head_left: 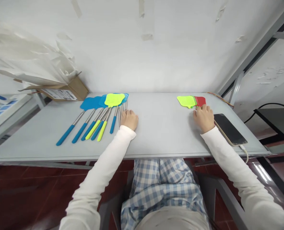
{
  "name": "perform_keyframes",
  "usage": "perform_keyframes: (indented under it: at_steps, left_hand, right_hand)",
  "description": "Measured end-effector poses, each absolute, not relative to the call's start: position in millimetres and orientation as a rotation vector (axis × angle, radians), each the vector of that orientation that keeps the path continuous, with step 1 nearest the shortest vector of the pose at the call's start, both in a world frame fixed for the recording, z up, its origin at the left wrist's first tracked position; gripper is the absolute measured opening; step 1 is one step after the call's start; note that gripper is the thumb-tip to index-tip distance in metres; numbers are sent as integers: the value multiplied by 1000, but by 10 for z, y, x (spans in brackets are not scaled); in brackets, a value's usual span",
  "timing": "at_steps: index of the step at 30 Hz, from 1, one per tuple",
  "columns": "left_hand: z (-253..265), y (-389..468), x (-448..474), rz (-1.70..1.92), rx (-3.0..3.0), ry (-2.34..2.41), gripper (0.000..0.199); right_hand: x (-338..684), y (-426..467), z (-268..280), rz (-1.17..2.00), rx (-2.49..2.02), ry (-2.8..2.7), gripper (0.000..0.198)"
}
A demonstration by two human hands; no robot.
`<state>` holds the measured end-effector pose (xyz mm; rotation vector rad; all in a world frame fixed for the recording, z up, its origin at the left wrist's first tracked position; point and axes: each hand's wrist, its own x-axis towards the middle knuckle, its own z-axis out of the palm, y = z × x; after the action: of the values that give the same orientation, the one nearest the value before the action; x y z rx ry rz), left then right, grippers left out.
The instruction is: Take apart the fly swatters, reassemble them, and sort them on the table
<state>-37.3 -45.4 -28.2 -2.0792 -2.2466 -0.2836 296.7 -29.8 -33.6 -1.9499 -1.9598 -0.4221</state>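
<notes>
My left hand rests on the table with its fingers curled, beside thin metal rods; what its fingertips hold is hidden. To its left lies a spread of fly swatters with blue heads, a yellow-green head on top, metal shafts, and blue and yellow-green handles. My right hand is closed at the lower edge of a red fly swatter head, its fingertips partly hidden. A yellow-green fly swatter head overlaps the red one on the left.
Right of my right hand, a phone lies with a white cable plugged in. An open cardboard box with plastic wrapping stands at the back left of the grey table. A white wall closes off the back; a metal frame rises at right.
</notes>
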Motion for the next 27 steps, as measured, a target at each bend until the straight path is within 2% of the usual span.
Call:
perform_keyframes:
  at_steps: [4,9,11,14,17,20,24,27]
  left_hand:
    - [-267,-448,-328,-242,-2097,-2277,40]
    - [-169,-554,-259,-573,-2137,-2252,39]
    - [-139,-543,-250,-637,-2076,-2202,37]
    - [-133,-418,-274,-533,-2008,-2314,37]
    - [-167,-217,-293,-431,-2065,-2478,38]
    - [-202,-25,-251,-540,-2130,-2474,25]
    - [-239,150,-79,-979,-2232,-2558,7]
    - [-308,190,96,-1819,-2320,-2616,8]
  right_hand:
    - [2955,-455,-405,-395,-2008,-1995,31]
    - [2858,-540,-349,-271,-1748,-2171,32]
    - [2852,-552,-334,-328,-1761,-2134,35]
    - [2890,-543,-358,-408,-1913,-2068,40]
    - [2916,-489,-391,-345,-1943,-2169,29]
    - [2821,-388,-364,-183,-1782,-2325,22]
    - [2473,-196,-249,-64,-1436,-2500,18]
    - [2217,-47,-205,-80,-1291,-2532,21]
